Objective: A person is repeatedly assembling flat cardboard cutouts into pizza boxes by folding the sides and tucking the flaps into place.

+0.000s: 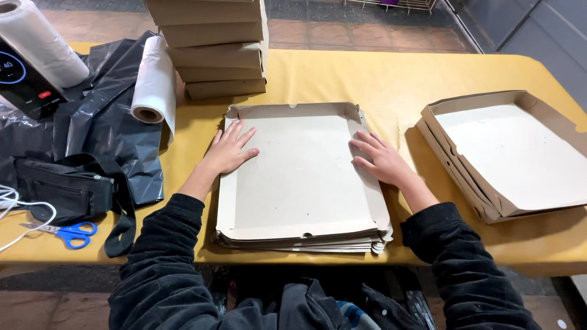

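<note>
Fingers of the left hand are being spread flat, apart, on the top cardboard sheet, at nine o'clock on it; nothing is being clamped. Fingers of the right hand are being laid apart along the sheet's raised side flap, at three o'clock. The sheet is being held on a stack of flat blanks at the middle of the yellow surface. By judgement, the folding of the side walls is in hand: the far flap is already being kept upright, the near edge is lying flat. The next move is likely calling for the side flap to be lifted while the base is being pressed down. A folded box is lying at three o'clock, a pile of closed boxes at twelve, scissors at eight.
</note>
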